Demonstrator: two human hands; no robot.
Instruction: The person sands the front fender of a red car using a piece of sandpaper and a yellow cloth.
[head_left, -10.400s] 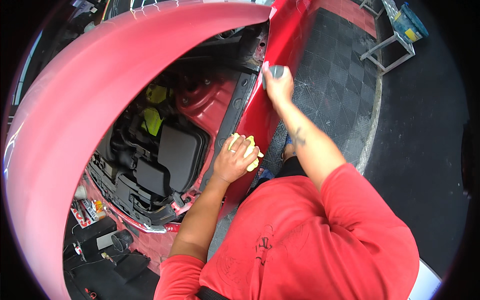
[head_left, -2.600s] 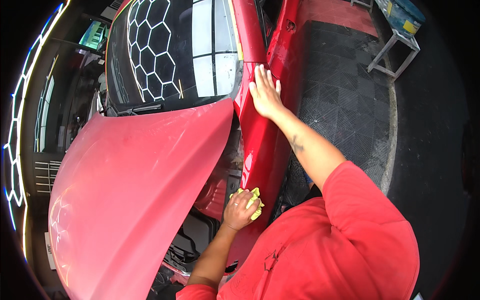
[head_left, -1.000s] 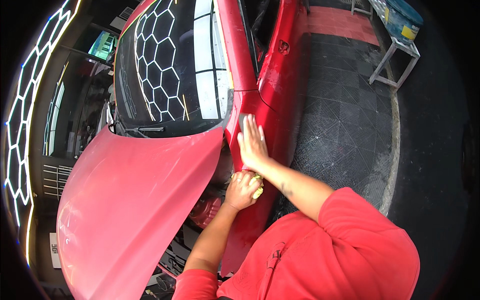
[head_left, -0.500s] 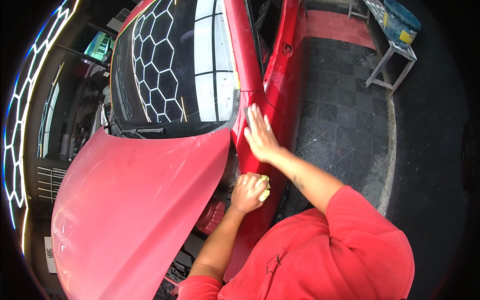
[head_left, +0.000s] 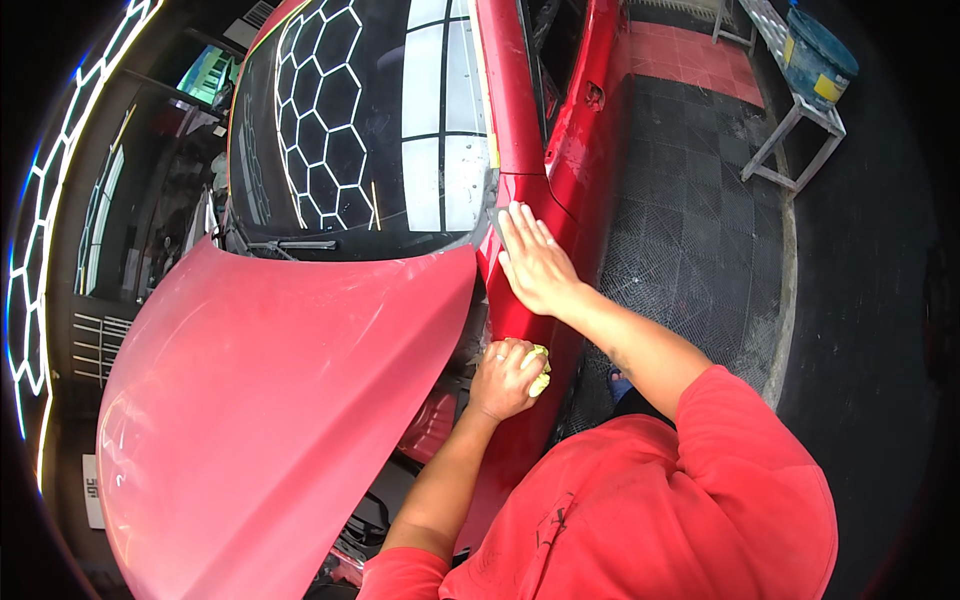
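Observation:
My right hand [head_left: 537,265] lies flat on the glossy red front fender [head_left: 512,320] of a car, just below the base of the windshield pillar. Its fingers are stretched out and close together; a thin dark grey edge shows beside the fingertips, and whether something lies under the palm I cannot tell. Closer to me, my left hand [head_left: 503,378] is closed round a crumpled yellow cloth [head_left: 540,371], resting on the same fender near its inner edge. Left of both hands spreads the matt red hood [head_left: 280,390], with a gap between it and the fender.
Engine bay parts [head_left: 430,425] show through the gap. Beyond the hood is the windshield [head_left: 340,130], reflecting hexagonal lights, with a wiper [head_left: 290,245] at its base. Black floor tiles [head_left: 680,230] run along the car's right. A blue bucket [head_left: 818,60] stands on a metal bench [head_left: 800,120].
My right hand has shifted slightly on the fender, its fingers now closer together. The left hand keeps hold of the yellow cloth. The whole view has moved a little, and a blue shoe now shows.

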